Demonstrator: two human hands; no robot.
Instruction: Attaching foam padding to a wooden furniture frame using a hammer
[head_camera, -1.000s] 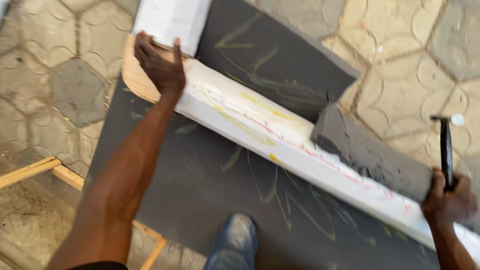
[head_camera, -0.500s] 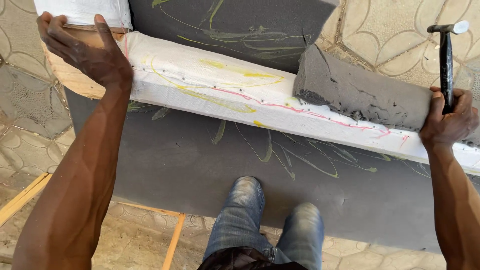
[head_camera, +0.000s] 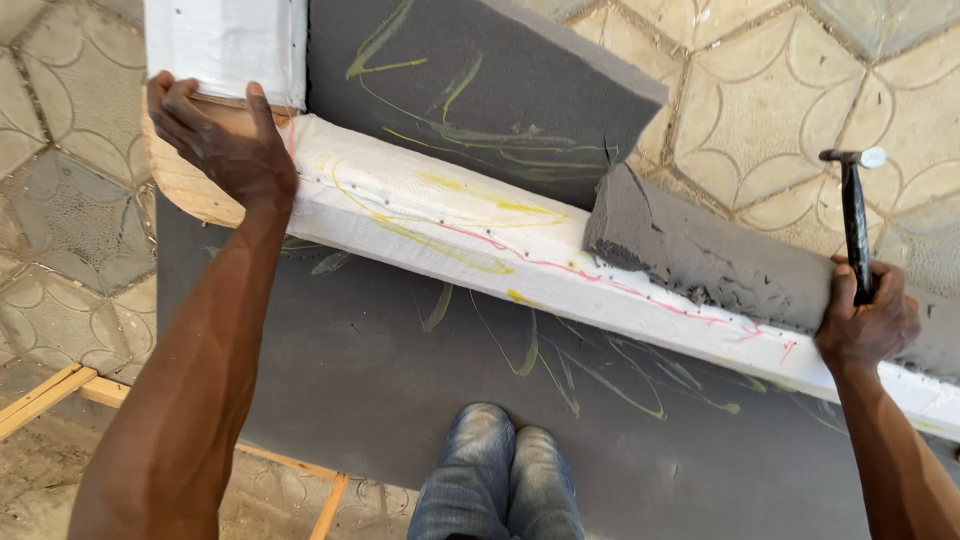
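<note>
My arms are bare, no sleeves, no watch or rings on my left hand (head_camera: 225, 145) or right hand (head_camera: 868, 322); my knees wear faded blue jeans (head_camera: 500, 475).
</note>
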